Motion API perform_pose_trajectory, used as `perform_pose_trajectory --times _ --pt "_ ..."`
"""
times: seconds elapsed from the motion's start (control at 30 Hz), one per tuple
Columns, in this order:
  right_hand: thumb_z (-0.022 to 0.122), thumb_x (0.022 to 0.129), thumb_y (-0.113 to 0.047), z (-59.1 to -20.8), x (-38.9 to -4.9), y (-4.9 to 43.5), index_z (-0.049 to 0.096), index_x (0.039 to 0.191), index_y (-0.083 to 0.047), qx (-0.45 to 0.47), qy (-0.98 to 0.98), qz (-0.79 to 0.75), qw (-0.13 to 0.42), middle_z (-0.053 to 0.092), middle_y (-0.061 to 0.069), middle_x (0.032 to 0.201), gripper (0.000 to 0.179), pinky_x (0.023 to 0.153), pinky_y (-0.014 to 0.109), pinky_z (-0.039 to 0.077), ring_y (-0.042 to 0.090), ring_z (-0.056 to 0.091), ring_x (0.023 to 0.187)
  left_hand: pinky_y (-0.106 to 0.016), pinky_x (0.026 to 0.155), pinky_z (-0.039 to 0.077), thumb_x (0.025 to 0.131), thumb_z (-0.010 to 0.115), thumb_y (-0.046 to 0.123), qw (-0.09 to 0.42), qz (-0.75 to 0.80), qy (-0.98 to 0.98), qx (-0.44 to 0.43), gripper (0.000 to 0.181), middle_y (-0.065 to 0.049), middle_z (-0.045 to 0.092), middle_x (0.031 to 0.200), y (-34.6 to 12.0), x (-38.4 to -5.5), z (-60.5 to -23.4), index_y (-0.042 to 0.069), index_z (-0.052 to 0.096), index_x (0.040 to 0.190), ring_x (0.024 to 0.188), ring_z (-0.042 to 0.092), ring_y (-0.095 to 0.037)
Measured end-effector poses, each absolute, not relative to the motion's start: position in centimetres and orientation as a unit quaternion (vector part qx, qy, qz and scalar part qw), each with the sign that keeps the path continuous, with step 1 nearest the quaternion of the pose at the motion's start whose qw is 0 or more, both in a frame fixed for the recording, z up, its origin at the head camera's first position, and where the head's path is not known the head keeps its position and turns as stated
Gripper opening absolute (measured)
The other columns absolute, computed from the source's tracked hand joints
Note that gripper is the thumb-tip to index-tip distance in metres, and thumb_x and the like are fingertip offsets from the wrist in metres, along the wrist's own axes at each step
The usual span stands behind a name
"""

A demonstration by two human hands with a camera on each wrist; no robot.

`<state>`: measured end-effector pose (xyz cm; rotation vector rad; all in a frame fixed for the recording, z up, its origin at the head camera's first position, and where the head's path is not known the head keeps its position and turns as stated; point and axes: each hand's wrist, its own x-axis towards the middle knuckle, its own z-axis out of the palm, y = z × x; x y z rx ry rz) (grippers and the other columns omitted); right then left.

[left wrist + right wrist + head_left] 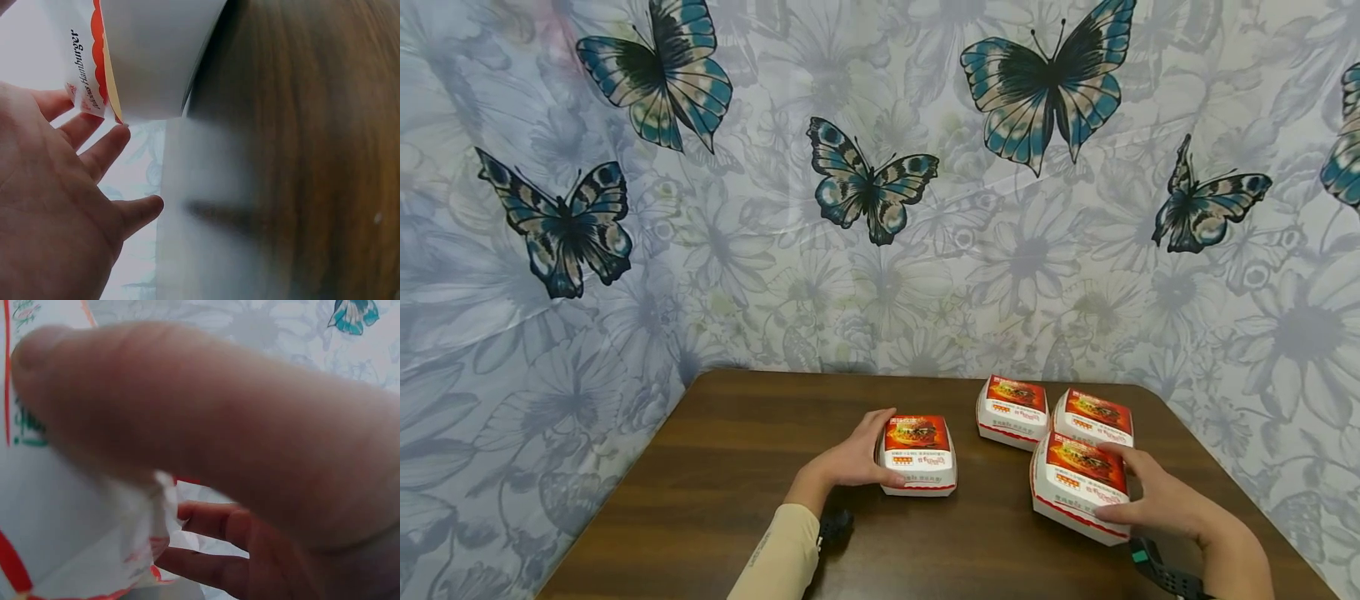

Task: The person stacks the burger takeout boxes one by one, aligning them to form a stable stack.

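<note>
My left hand (pixel 855 457) grips the left side of a white hamburger box (pixel 919 460) with a red burger picture on its lid. The thumb lies at the front and the fingers reach toward the back corner. In the left wrist view, fingertips (pixel 112 140) meet the box's red scalloped edge, and the little finger sticks out apart from it. A matching hamburger box (pixel 1078 487), front right, is held by my right hand (pixel 1161 497), its thumb in front and fingers at the far side. The thumb (pixel 187 412) covers much of this box in the right wrist view.
Two more such boxes stand behind the right-hand one: one at back left (pixel 1012 412), another at back right (pixel 1093 417), partly overlapped by the front box. All are on a brown wooden table (pixel 722 467). A butterfly-patterned cloth (pixel 760 275) hangs behind it.
</note>
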<state>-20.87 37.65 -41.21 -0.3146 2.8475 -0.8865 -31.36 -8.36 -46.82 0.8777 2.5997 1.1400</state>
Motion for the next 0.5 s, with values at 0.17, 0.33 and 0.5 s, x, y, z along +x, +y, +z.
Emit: perform_pose_trajectory --times 0.17,0.33,0.5 --pt "0.078 0.085 -0.031 -40.6 -20.6 36.6 0.029 0.151 -0.002 -0.120 0.946 -0.297 0.047 0.034 0.034 0.141 0.087 0.084 0.055 0.048 0.049 0.045 0.122 -0.051 0.115 0.034 0.073 0.085 0.047 0.076 0.386 0.871 0.293 0.113 -0.008 0.026 0.158 -8.2 -31.3 -46.9 0.016 0.018 0.159 0.142 0.033 -0.025" --pt "0.080 0.083 -0.030 -40.3 -20.6 35.2 0.029 0.152 -0.003 -0.135 0.942 -0.305 0.022 0.037 0.030 0.142 0.090 0.082 0.048 0.048 0.045 0.048 0.121 -0.051 0.115 0.035 0.072 0.086 0.048 0.070 0.382 0.874 0.292 0.114 -0.008 0.028 0.157 -8.0 -31.2 -46.9 0.016 0.020 0.159 0.141 0.035 -0.024" --pt "0.082 0.081 -0.035 -39.8 -20.8 33.6 0.029 0.154 -0.007 -0.140 0.942 -0.306 -0.002 0.031 0.029 0.150 0.094 0.088 0.059 0.047 0.051 0.041 0.129 -0.051 0.115 0.035 0.072 0.086 0.048 0.069 0.378 0.876 0.290 0.114 -0.008 0.028 0.157 -7.9 -31.1 -47.0 0.016 0.020 0.159 0.142 0.035 -0.024"
